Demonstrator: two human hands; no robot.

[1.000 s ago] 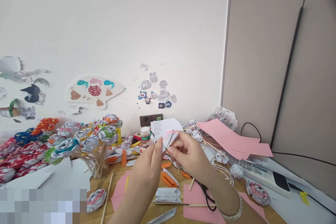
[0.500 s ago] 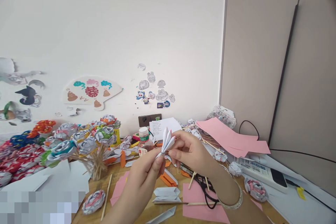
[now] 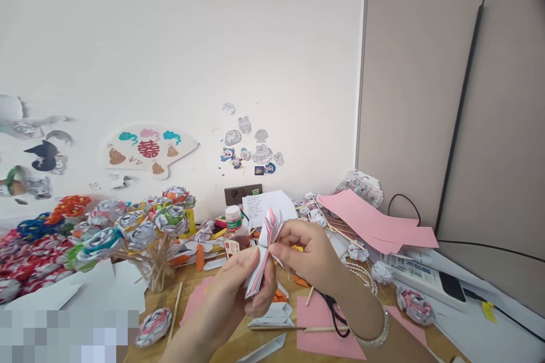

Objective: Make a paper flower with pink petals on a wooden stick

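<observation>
Between my hands, above the desk, is a bundle of folded white and pink paper (image 3: pixel 267 238), pinched narrow at its middle and fanning out at both ends. My left hand (image 3: pixel 242 283) is closed around its lower half, thumb on the near side. With thumb and fingertips together, my right hand (image 3: pixel 304 247) grips the upper part from the right. Below them on the desk lie folded white paper strips (image 3: pixel 275 315), a pink sheet (image 3: pixel 319 337) and black-handled scissors (image 3: pixel 338 317), partly hidden by my right forearm.
Finished paper flowers on sticks (image 3: pixel 145 235) crowd the left side. A small bottle (image 3: pixel 234 229) stands behind my hands. Pink paper sheets (image 3: pixel 378 221) and a white power strip (image 3: pixel 426 281) lie to the right. A paper rose (image 3: pixel 154 326) sits at front left beside a wooden stick (image 3: pixel 175 309).
The paper bundle has turned in my hands, so its pink-edged layers and lower end now show. My left fingers have shifted lower around it; my right hand remains at the upper part.
</observation>
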